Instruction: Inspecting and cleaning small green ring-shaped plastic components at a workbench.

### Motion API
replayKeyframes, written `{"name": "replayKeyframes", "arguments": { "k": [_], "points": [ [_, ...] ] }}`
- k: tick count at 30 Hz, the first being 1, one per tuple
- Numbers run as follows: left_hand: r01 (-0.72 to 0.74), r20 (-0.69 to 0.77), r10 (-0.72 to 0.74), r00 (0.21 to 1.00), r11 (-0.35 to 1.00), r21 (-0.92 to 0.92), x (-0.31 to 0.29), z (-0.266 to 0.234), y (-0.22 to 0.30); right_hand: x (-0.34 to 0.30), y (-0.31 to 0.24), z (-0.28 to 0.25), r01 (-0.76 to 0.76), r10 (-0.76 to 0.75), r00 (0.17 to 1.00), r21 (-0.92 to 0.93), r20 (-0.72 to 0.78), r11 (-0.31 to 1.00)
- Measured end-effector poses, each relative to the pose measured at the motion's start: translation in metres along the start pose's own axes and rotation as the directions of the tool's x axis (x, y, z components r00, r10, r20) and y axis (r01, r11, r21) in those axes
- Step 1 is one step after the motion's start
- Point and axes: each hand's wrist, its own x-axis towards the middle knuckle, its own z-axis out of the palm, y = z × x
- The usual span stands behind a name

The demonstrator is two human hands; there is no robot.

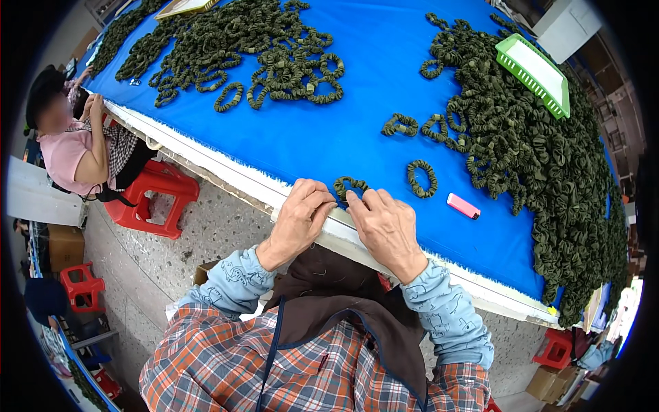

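Note:
A dark green fabric scrunchie [341, 184] lies at the near edge of the blue-covered table, partly hidden behind my fingers. My left hand [295, 223] is closed, its fingertips pinched at the scrunchie's near left side. From the other side, my right hand [386, 228] also pinches it with bent fingers. Exactly where the fingertips grip is hidden. Just right of my hands, a single oval scrunchie [430, 180] rests flat on the cloth. A pink lighter-shaped object [464, 206] is farther right.
A large heap of scrunchies [566, 185] covers the table's right side, with a green basket [535, 74] on it. Another pile [226, 41] spreads at far left. Someone in a pink top [72, 154] sits on a red stool [154, 199] along the table's left edge.

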Motion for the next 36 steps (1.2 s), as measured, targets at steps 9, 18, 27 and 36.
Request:
{"name": "replayKeyframes", "arguments": {
  "k": [9,18,27,36],
  "points": [
    [-0.042,-0.033,0.042,0.999,0.999,-0.013,-0.002,-0.011,0.001,0.005,0.000,-0.001,0.047,-0.047,0.999,-0.016,0.028,0.999],
    [0.479,0.435,-0.344,0.832,0.842,-0.250,-0.007,-0.085,0.003,0.017,0.012,-0.014,-0.334,0.323,0.940,0.494,0.111,0.803],
    [-0.111,0.083,0.101,0.991,0.986,0.126,0.035,-0.015,-0.022,0.009,0.010,0.006,-0.437,0.338,0.897,0.459,0.284,0.774],
    [0.330,0.129,-0.316,0.940,0.746,-0.579,0.035,-0.016,0.002,-0.003,0.016,0.006,-0.600,0.404,0.723,0.800,0.560,-0.034]
  ]
}}
